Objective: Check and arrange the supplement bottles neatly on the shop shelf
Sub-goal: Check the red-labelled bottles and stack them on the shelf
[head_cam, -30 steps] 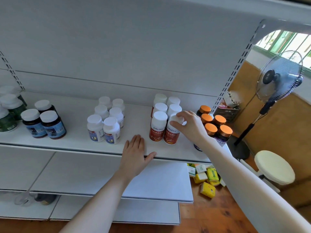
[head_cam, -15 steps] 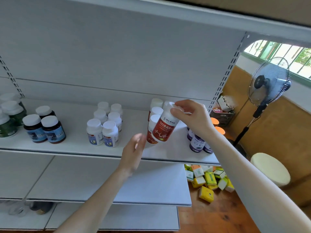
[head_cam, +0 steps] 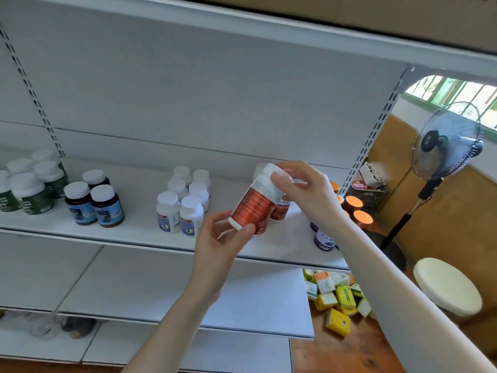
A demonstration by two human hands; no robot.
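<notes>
Bottle tilted, cap up-right (base down-left).

Fig.: small shop in front of me. White metal shelving w/ slotted uprights, supplement bottles grouped by type in rows, boxed stock piled on floor.

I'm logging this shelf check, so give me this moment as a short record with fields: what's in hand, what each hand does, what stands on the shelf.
held item: red-labelled bottle, white cap, tilted, off the shelf
right hand: grips the cap end
left hand: holds the base between thumb and fingers
shelf, left to right: green-labelled bottles; dark bottles with blue labels; six white bottles; second red bottle behind the held one; orange-capped bottles, partly hidden by the right arm
floor: small boxes in a pile
</notes>
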